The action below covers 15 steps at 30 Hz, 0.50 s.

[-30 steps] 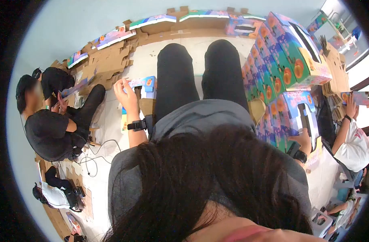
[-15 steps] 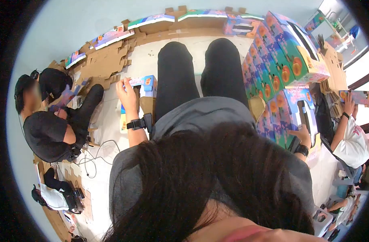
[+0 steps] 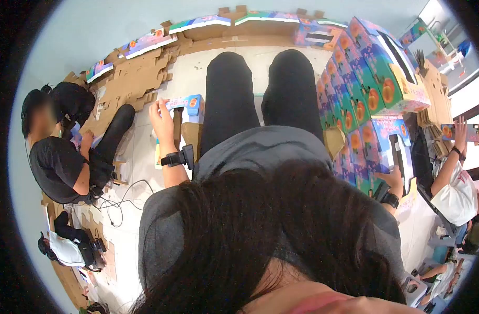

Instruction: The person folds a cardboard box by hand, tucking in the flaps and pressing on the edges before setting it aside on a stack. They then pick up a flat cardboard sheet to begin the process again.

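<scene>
Beside my left thigh, a blue and pink carton (image 3: 190, 102) with a peach picture and a dark slot stands on the floor. My left hand (image 3: 162, 118) is at its left side, fingers extended and slightly bent, with the fingertips near its top edge. On my right, my right hand (image 3: 391, 182) lies against a similar carton (image 3: 388, 128) in the lower part of a stack, by its long handle slot. The thumb is spread away from the fingers. Both wrists carry black straps with small devices.
More peach cartons (image 3: 383, 73) rise at the right front. Flattened cardboard (image 3: 137, 83) lies at the left front, with loose cables (image 3: 116, 204) on the floor. A seated person in black (image 3: 56, 162) is on the left; a person in a white shirt (image 3: 456, 196) is on the right.
My hands hold nearly the same positions at the two cartons. The view has shifted slightly. The person on the left has sat up a little and moved their hands; the person on the right has raised an arm.
</scene>
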Each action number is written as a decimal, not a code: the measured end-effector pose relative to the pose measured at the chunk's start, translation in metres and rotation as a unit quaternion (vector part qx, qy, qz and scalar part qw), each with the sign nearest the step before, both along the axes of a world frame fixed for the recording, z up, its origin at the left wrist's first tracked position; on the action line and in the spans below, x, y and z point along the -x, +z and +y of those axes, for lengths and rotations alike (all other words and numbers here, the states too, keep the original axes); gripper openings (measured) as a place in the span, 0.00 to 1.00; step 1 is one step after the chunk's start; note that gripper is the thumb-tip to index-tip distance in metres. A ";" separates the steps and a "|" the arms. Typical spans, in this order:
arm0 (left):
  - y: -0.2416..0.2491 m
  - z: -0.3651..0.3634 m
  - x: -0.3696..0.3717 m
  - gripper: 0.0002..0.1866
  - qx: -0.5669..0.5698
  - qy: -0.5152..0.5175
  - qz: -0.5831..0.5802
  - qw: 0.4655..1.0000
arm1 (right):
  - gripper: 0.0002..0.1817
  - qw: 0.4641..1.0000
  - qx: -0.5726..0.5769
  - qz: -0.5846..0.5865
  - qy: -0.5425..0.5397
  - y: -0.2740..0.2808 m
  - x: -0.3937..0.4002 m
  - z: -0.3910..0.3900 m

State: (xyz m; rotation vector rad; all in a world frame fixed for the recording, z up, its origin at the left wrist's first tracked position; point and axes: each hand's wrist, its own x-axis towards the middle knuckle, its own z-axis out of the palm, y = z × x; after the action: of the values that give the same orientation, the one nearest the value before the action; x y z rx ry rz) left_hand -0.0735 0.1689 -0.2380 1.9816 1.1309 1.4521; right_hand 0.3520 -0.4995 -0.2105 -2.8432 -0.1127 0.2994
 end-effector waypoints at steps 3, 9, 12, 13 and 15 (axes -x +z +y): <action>0.003 0.000 -0.001 0.19 0.009 -0.006 0.014 1.000 | 0.51 0.998 0.050 0.035 -0.008 0.023 0.010 0.017; 0.011 -0.004 0.001 0.22 0.010 -0.003 0.022 1.000 | 0.27 0.977 0.061 -0.146 0.141 0.095 -0.055 0.087; 0.016 -0.008 0.000 0.21 0.027 0.002 0.024 0.999 | 0.30 0.934 -0.098 -0.324 0.111 0.164 -0.061 0.173; 0.017 -0.009 0.000 0.21 0.030 -0.002 0.023 0.999 | 0.31 0.915 -0.101 -0.366 0.133 0.173 -0.083 0.193; 0.017 -0.010 -0.001 0.21 0.037 -0.011 0.019 0.999 | 0.35 0.884 -0.057 -0.438 0.154 0.184 -0.134 0.231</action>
State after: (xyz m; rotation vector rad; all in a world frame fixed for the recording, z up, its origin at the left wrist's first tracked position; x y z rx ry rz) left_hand -0.0727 0.1589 -0.2213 1.9727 1.1590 1.3481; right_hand 0.4864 -0.2686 -0.0270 -2.5948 -0.7282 -0.9213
